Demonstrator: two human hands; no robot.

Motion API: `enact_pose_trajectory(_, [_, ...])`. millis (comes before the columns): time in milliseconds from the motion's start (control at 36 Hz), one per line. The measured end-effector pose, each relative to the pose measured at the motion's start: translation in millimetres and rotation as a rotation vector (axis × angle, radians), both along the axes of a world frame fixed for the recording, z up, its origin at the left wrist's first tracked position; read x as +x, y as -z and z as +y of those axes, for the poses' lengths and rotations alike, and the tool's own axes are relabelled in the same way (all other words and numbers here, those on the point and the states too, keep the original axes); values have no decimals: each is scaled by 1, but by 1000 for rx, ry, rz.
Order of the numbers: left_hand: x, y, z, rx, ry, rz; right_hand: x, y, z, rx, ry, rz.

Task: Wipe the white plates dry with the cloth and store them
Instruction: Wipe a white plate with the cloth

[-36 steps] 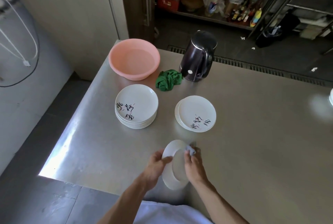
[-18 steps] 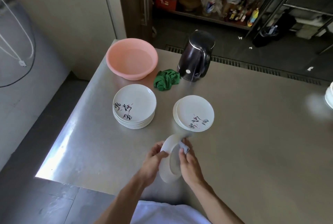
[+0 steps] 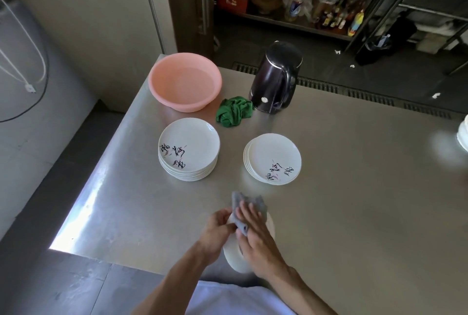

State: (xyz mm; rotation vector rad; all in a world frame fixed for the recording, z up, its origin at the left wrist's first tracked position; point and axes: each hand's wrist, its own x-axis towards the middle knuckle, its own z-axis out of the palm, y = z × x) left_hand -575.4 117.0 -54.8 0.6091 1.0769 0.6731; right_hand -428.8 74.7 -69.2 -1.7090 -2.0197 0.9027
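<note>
While left hand [image 3: 217, 226] grips white plate [image 3: 235, 257], right hand [image 3: 256, 237] flat on grey cloth [image 3: 243, 203], script on stacked plates [image 3: 190, 137] seemingly unreadable

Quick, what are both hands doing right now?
Left hand: grips the plate.
Right hand: open, flat fingers pressing the cloth on the plate.
</note>
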Motion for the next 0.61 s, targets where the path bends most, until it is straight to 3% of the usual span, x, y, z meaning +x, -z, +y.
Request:
enact_pose_trajectory(83, [4,0,0,-21,-97,-69,2,2,10,16,52,-41])
enact_pose_trajectory(222, [2,-1,10,-93,-173,-45,5,-6,34,-200,534,100])
enact_pose_trajectory(389, [2,-5,8,-34,12,-1,-1,-10,29,-53,84,122])
enact_pose_trajectory(472, [-2,-4,6,-108,-69,-27,13,2,29,-27,139,-17])
enact_pose_trajectory(556, [-5,-1,7,-177,-184,-97,29,7,28,-213,328,-77])
enact_pose_trajectory(611, [-2,0,11,-221,-278,-149,33,12,19,-232,225,-128])
